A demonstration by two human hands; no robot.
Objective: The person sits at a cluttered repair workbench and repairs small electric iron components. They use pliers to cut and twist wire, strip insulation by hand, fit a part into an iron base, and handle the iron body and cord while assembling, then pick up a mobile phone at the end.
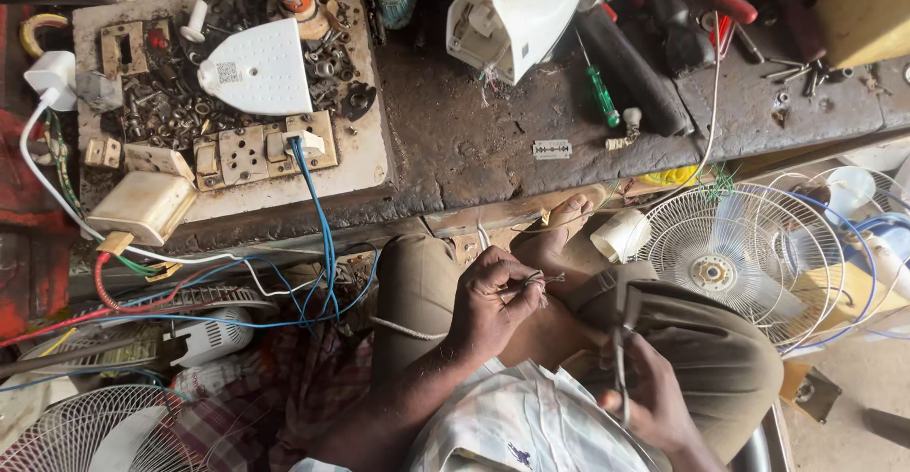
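Observation:
I sit with my legs folded, one foot (559,226) resting against the edge of a dirty workbench (474,150). My left hand (493,297) pinches the bare ends of thin wires (537,281) between thumb and fingers, just above my knee. My right hand (654,396) is lower and to the right, closed around a thin grey cord (621,349) that runs up over my brown trouser leg (701,339). I cannot tell whether the cord and the pinched wires are one piece.
A white clothes iron body (517,8), a green screwdriver (600,93) and a razor blade (552,149) lie on the bench. A white iron soleplate (256,66) and socket board (265,150) with blue wires (322,235) sit left. Fan grilles (739,263) stand right and at lower left.

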